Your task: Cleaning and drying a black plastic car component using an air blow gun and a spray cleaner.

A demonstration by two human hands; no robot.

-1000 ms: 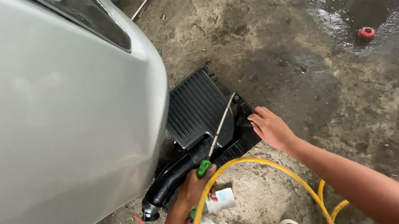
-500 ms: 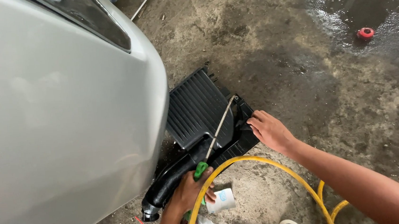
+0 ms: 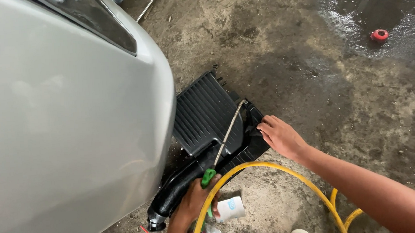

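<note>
Black ribbed plastic air-filter housing (image 3: 207, 114) lay on the stained concrete floor (image 3: 314, 88), tucked against the silver car body panel (image 3: 61, 133); its black moulded intake duct (image 3: 178, 188) ran down-left under the panel.

Left hand (image 3: 194, 201) was closed round the green handle of a long thin metal rod tool (image 3: 226, 134), the tip reaching the housing's upper right corner.

Right hand (image 3: 280, 135) rested fingers-flat on the housing's right edge, open, pressing rather than gripping.

Yellow rubber hose (image 3: 271, 168) arched over the left wrist. A small white cup (image 3: 230, 208) sat just beside that hand.

Risks, as judged:
- Rod tip could skid off the smooth plastic toward the right fingers, since they lay near its line.
- Hose could snag the left wrist and jerk the tool.
- Housing, only pressed, might slide on the gritty floor.
- Cup could be knocked over.
</note>
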